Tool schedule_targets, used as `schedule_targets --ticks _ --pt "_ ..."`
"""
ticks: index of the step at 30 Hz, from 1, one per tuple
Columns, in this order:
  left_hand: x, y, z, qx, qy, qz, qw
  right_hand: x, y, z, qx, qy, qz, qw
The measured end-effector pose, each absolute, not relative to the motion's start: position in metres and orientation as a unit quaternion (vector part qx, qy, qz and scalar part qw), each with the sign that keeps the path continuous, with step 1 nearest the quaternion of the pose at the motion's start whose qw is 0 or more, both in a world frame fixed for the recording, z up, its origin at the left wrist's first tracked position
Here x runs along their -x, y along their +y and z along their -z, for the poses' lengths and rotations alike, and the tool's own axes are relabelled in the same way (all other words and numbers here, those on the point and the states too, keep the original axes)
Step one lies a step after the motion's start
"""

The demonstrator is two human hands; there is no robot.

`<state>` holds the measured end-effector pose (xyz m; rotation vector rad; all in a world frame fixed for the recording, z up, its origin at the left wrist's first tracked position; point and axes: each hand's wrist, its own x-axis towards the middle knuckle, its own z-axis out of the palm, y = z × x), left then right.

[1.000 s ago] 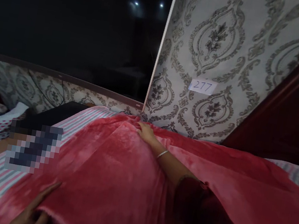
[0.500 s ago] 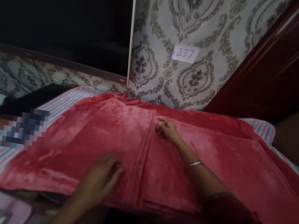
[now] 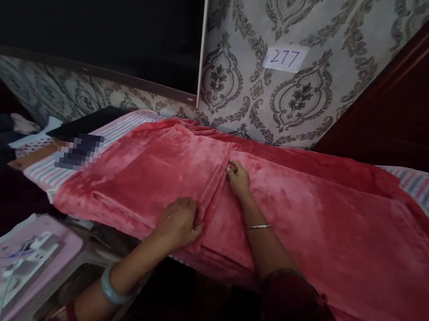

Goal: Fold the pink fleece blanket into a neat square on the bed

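A red plush blanket lies spread in layers, with a thick folded edge running from back to front through its middle. My right hand is closed at the far part of that edge, thumb and fingers pinching the cloth. Nearer to me, my left hand lies on the blanket beside the same edge. Its fingers are bent down around the cloth with the thumb at the edge; the fingertips are partly hidden.
Striped bedding shows under the blanket. A blurred-out dark object lies at the left. At lower left, a pink stool carries a power strip. Behind are a television and a patterned wall.
My left hand has moved right to the folded edge and come to rest there. My right hand stays at the far part of the edge. The view has shifted.
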<state>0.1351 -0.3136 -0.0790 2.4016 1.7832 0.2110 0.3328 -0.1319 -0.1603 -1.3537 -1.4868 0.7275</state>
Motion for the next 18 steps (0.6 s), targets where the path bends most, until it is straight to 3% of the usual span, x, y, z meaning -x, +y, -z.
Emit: schedule_targets --ticks 9,14,18 --pt "-0.125 -0.308 0.079 -0.792 0.561 -0.186 0.153 -0.332 -0.13 0.162 0.542 -0.618 -0.3 0.484" --pt "-0.138 -0.316 0.086 -0.81 0.561 -0.12 0.126 -0.33 -0.132 0.159 0.547 -0.614 -0.296 0.486" --pt "-0.144 -0.333 0.096 -0.807 0.57 -0.139 0.071 -0.327 -0.131 0.157 0.573 -0.61 -0.278 0.471"
